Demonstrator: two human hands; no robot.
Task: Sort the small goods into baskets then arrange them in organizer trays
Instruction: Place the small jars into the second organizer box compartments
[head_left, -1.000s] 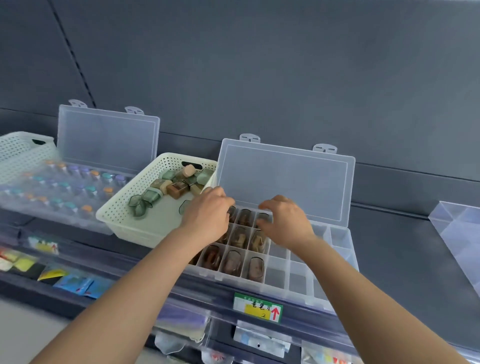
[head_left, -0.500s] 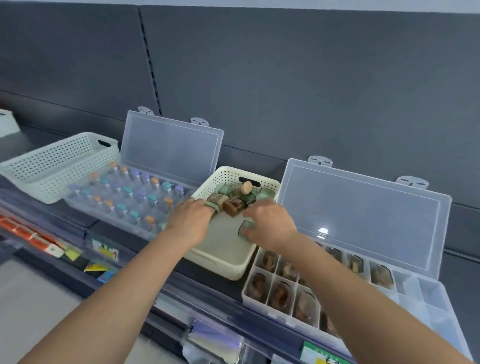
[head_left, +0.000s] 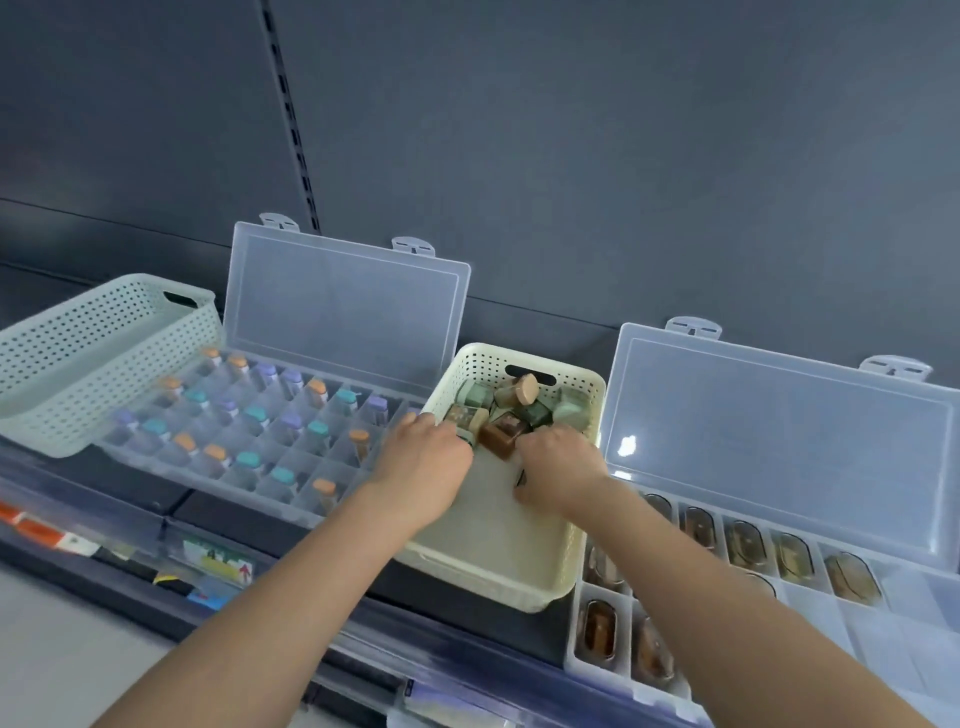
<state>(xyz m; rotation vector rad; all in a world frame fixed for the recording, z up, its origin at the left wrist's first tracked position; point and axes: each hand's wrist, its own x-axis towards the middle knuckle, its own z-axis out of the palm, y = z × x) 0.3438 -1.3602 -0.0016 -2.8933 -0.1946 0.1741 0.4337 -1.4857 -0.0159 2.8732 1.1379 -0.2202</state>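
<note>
— Where were the hands?
— Both were down inside the cream basket (head_left: 498, 587), knuckles up. The left hand (head_left: 426, 460) sat at the near-left edge of the heap of small goods (head_left: 519, 410), fingers curled into it. The right hand (head_left: 563, 470) was just beside it, fingers curled too.
— Holding anything?
— I could not tell for either. The left fingertips were buried among the greenish pieces. A dark edge showed under the right hand's thumb side, but whether it was pinched was hidden.
— And the goods?
— They were piled just beyond both sets of knuckles, at the basket's far end. A brown block (head_left: 500, 435) lay between the two hands, and a tan round-capped piece (head_left: 525, 389) sat farther back.
— The trays?
— An open organizer tray (head_left: 893, 649) lay right of the right hand, with brown oval pieces (head_left: 597, 626) in its near-left cells. A second tray (head_left: 208, 483), left of the left hand, held capped vials (head_left: 248, 460). A pale green basket (head_left: 78, 364) stood farther left.
</note>
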